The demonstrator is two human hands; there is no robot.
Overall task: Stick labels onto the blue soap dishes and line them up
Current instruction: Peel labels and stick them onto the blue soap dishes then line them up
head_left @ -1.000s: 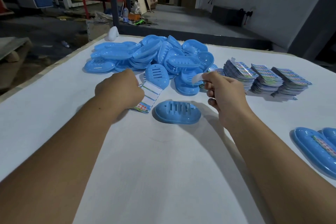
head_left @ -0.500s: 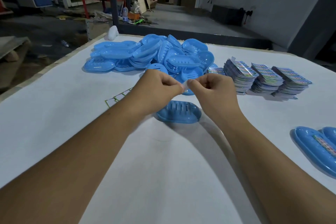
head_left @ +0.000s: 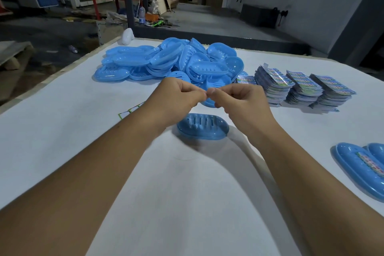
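Hands (head_left: 207,97) pinching together, label stacks (head_left: 301,87) unreadable

Glossy blue plastic soap dishes (head_left: 170,61) lie on a matt white table (head_left: 62,131) beside shiny printed labels (head_left: 303,87).

Bare white table (head_left: 187,193) lies open near the viewer. Obstructions — soap dish pile (head_left: 172,62) far centre, label stacks (head_left: 301,89) far right, single soap dish (head_left: 202,128) mid-table, labelled dishes (head_left: 361,168) at right edge.
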